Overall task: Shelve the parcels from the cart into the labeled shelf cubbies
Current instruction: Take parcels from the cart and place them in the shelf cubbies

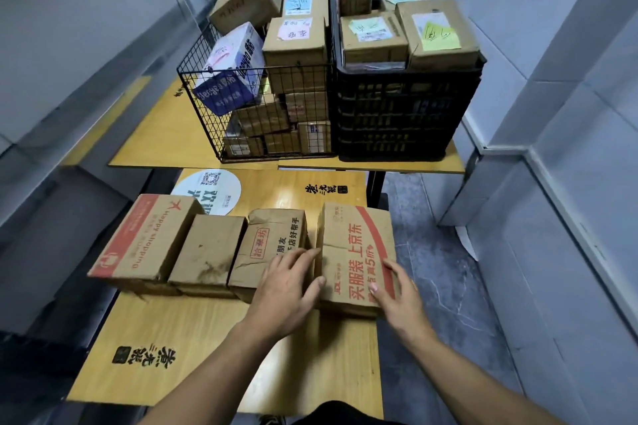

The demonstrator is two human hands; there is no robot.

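Creased cardboard parcel (359,255) flanked by left hand (290,290) and right hand (400,297), each grip spread, unclamped

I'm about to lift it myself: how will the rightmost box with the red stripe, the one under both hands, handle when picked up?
The red-striped box looks creased across its top, so the cardboard will probably flex under pressure. It lies flat and broad, so tipping seems unlikely. The left hand and right hand flank it, which suggests a two-handed lift suits it; its weight cannot be judged.

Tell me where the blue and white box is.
The blue and white box sits tilted at the left of the wire basket on the far table, beside stacked cardboard parcels.
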